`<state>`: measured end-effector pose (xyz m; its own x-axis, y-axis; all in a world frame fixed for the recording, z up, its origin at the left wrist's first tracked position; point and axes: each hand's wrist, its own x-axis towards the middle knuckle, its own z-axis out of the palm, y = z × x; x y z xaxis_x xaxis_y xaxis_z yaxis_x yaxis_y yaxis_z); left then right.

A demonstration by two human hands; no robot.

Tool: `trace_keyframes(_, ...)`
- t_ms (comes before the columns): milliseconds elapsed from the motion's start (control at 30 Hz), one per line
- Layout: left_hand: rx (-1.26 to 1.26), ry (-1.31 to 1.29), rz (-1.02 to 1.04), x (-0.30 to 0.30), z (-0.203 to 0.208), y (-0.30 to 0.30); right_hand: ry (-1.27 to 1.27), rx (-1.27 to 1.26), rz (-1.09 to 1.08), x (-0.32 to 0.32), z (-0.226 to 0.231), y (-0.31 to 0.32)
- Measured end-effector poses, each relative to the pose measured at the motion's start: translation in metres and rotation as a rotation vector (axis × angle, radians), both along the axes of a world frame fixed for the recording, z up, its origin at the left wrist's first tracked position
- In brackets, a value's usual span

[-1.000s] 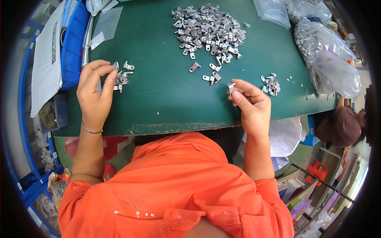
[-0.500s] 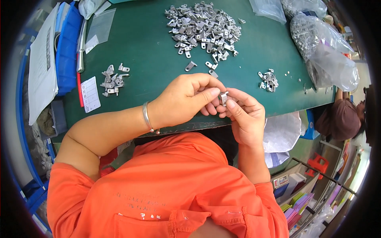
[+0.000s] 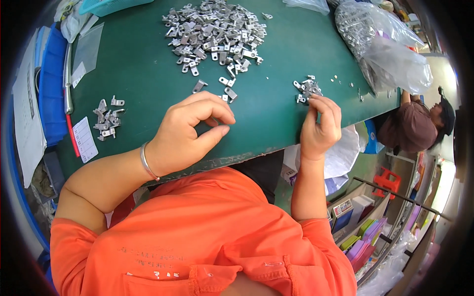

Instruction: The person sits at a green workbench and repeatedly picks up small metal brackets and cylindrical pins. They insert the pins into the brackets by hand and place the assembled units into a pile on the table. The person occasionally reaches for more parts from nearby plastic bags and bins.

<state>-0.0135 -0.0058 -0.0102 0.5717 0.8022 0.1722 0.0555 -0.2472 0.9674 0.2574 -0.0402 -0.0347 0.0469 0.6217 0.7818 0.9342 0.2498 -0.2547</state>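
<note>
My left hand point(image 3: 190, 126) hovers over the near part of the green table point(image 3: 256, 135), thumb and fingers apart, holding nothing. Just beyond its fingers lie a few loose metal brackets point(image 3: 230, 92), small, grey and bent, with holes. My right hand point(image 3: 321, 123) is at the near edge of a small pile of brackets point(image 3: 307, 88) on the right. Its fingers are curled together in a pinch, fingertips at the pile; whether a bracket is between them is hidden.
A large heap of brackets point(image 3: 215, 32) covers the far middle. Another small pile point(image 3: 107, 118) lies left, near a white card point(image 3: 85, 139) and blue bin point(image 3: 52, 89). Clear plastic bags point(image 3: 395, 64) stand far right. Another person point(image 3: 410, 126) is beyond the table's right end.
My hands have parted. The right one, which held a bracket together with the left, has gone to the right pile; the left now holds nothing. The whole view has shifted.
</note>
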Motion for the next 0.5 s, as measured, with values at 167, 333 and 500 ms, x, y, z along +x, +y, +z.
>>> trace_keyframes(167,-0.129,-0.183,0.171,-0.002,-0.011,0.003,-0.019,-0.031,0.035,-0.024,0.007,0.002)
trace_keyframes(333,-0.276,-0.280,0.291,-0.001,-0.008,0.002,0.065,-0.455,0.320,-0.085,0.008,0.020)
trace_keyframes(500,-0.452,-0.204,0.172,-0.001,-0.006,0.002,0.485,-0.535,0.418,-0.086,0.013,0.010)
